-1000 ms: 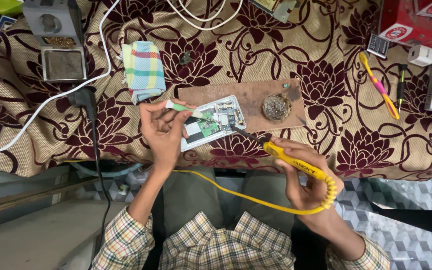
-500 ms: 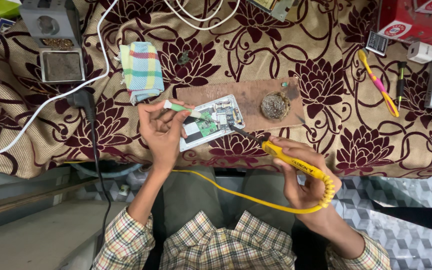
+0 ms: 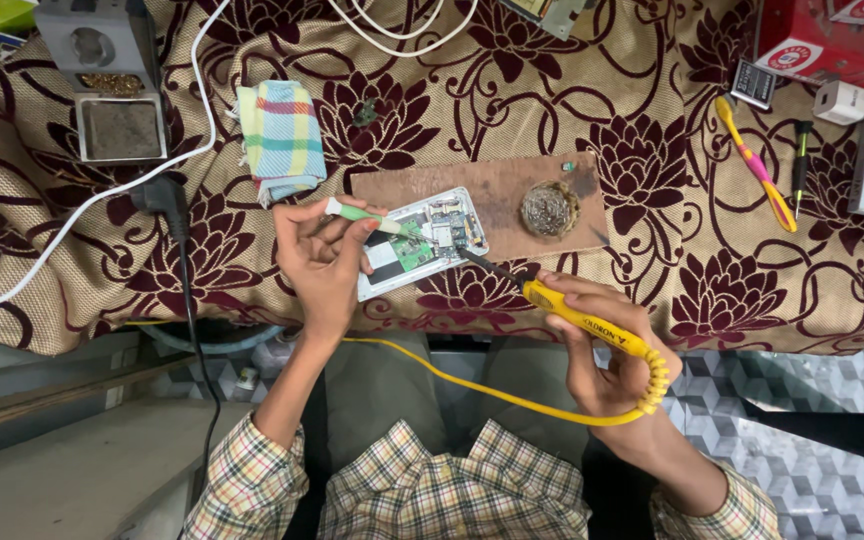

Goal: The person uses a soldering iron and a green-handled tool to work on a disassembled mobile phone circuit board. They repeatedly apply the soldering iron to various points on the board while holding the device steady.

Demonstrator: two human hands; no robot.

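Two hands work over the phone [image 3: 420, 243] on the board [image 3: 497, 195] near the worktop's front edge. Our left hand [image 3: 320, 262] pinches tweezers [image 3: 364, 215]; our right hand [image 3: 607, 345] grips the iron [image 3: 562, 308]. We should brace both wrists and touch the tip briefly.

1. The opened white phone with its bare circuit board [image 3: 422, 241] lies mid-frame, overlapping the left end of the flat brown wooden board [image 3: 497, 190].
2. The round brass wire-wool ball [image 3: 549, 209] sits on that board, right of the phone.
3. The folded checked cloth [image 3: 280, 137] lies to the upper left of the phone.
4. The grey metal soldering stand [image 3: 102, 80] occupies the upper left corner of the frame.
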